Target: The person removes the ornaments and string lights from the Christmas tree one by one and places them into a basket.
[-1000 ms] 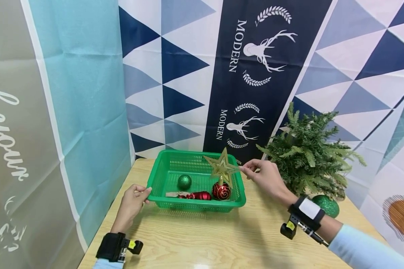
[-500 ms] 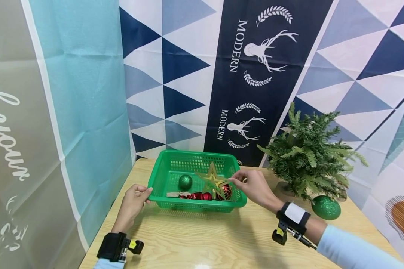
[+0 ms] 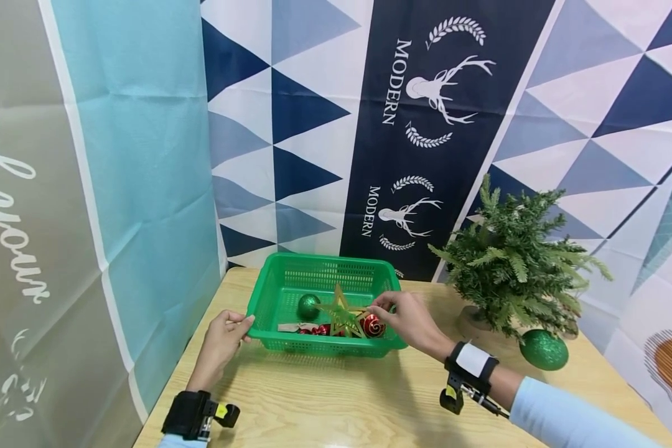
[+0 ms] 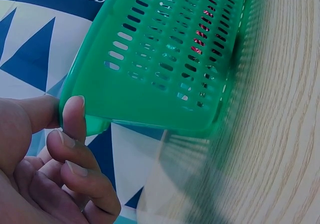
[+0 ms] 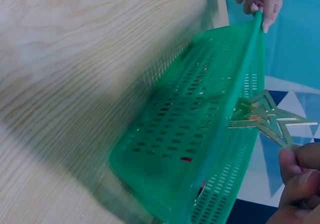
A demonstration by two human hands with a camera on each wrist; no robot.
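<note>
Right hand pinches star by one tip, star just left of it at the opening of basket. Left hand pinches basket's rim. Red ball just below right hand, tree to its right.

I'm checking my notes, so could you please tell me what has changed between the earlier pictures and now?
The right hand, pinching the flat gold openwork star, moved left and down over the green perforated plastic basket. Nothing was let go. The left hand still grips the basket's rim; the bushy green artificial tree stands as before.
</note>
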